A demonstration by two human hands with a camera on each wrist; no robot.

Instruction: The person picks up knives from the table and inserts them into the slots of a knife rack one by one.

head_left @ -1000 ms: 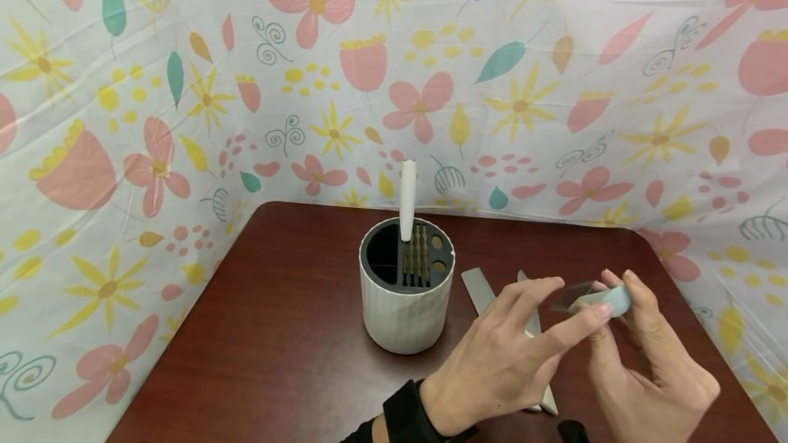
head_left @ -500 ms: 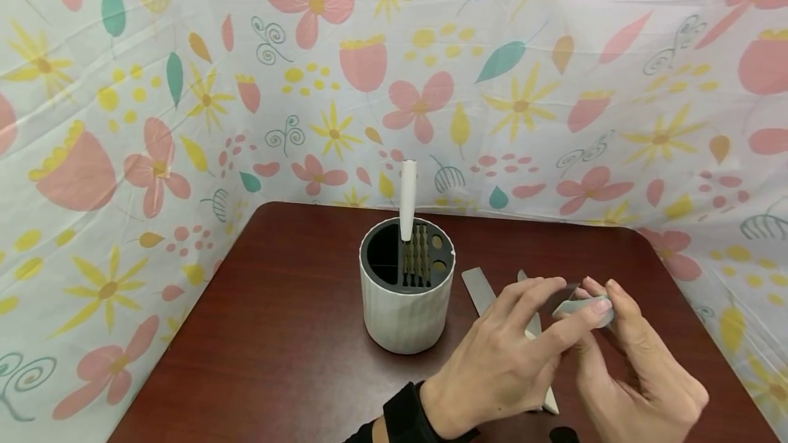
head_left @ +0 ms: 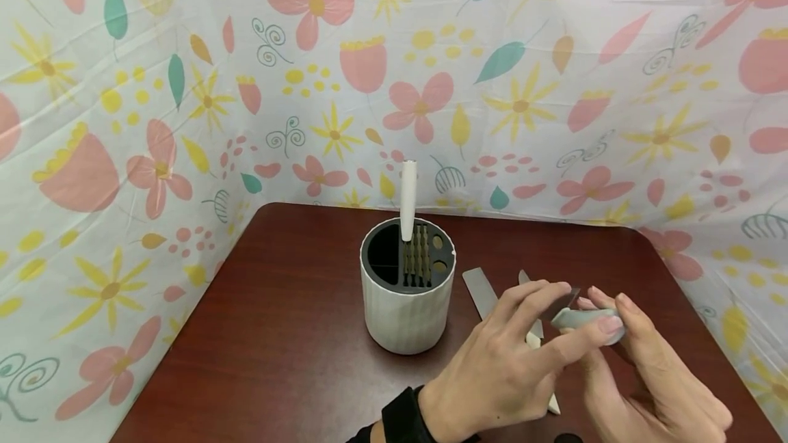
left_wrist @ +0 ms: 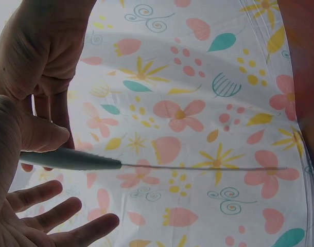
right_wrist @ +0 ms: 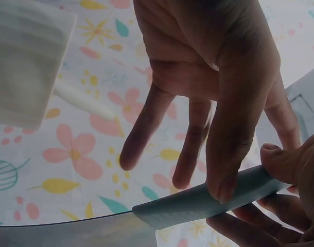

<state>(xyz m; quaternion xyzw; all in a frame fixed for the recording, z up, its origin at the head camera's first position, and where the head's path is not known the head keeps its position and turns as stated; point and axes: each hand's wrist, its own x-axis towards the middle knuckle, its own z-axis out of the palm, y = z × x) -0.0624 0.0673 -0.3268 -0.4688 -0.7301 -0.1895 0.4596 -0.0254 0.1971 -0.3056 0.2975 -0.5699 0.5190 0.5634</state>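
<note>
Between my hands is a knife with a pale blue-green handle (head_left: 585,318). My left hand (head_left: 492,371) has one finger with its nail showing laid along the handle. Its other fingers reach past the blade, spread apart. In the right wrist view a thick digit of that hand presses the knife handle (right_wrist: 198,200). My right hand (head_left: 655,385) pinches the butt end of the handle between thumb and fingers. In the left wrist view the thin blade (left_wrist: 208,168) runs right, nearly edge-on. Part of it hides behind my left fingers in the head view.
A white ribbed knife block (head_left: 403,323) with a black slotted top stands left of the hands, a white handle (head_left: 408,200) upright in it. A grey blade (head_left: 480,290) and a cream handle (head_left: 555,404) lie on the brown table (head_left: 295,333). Behind hangs a flowered cloth (head_left: 431,39).
The right hand shifts left with the knife, then slightly back right and down. The knife's handle turns a little between the fingers. The left hand stays almost in place.
</note>
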